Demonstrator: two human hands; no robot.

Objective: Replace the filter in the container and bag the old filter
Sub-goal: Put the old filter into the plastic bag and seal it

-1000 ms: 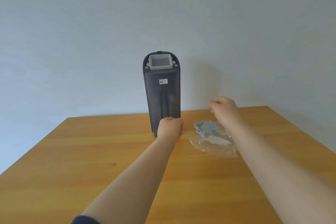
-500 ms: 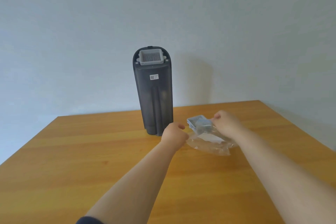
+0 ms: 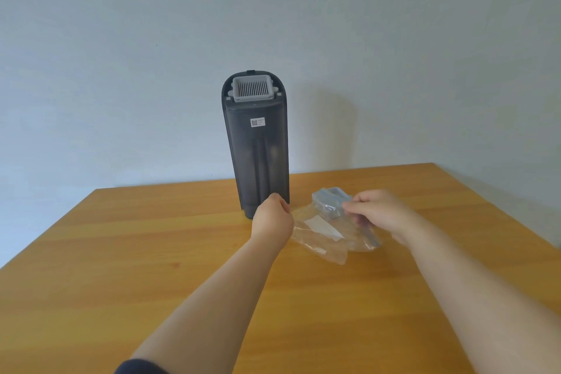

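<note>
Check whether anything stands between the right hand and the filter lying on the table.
Only the clear bag film, it seems: the right hand pinches the filter, which looks to sit inside the bag's mouth.

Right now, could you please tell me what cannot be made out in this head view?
Head view:
The label on the container: print too small to read.
The left hand: fingers hidden behind its back; any grip on the plastic bag is unclear.
The filter in the plastic bag: partly covered by the right hand pinching the bag, blurred by plastic.
The container's foot: partly behind the left hand.
</note>
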